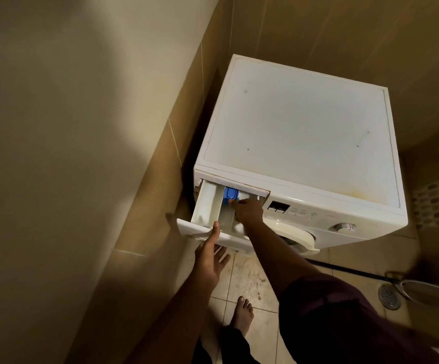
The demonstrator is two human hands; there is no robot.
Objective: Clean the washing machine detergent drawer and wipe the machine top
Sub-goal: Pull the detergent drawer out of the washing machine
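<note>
The fingers [233, 203] of the right hand [248, 212] are curling down into the pulled-out white plastic detergent drawer [208, 206], their tips meeting the near edge of the small blue plastic insert [231, 193] that is sitting in the drawer's middle compartment; whether they are actually pinching the insert or only pressing on it cannot be told. The left hand [210, 260] is reaching up from below with its fingers straight and spread, the thumb lying over the top of the drawer's white front panel [187, 228] and the other fingers going under it, so the hand is steadying the drawer rather than closing round it.

The drawer is sticking out of the upper left corner of the white front-loading washing machine [300, 143], near the beige tiled wall [160, 143] on the left. The machine's flat white top surface [300, 122] is showing a few dark specks and a yellowish stain near its front right corner. To the right of the drawer slot, the control panel is carrying a small dark display [279, 207] and a round dial [344, 227].

A bare foot [243, 315] is standing on the pale, stained tiled floor [247, 279], and a round metal floor drain [389, 296] is lying to the right.
</note>
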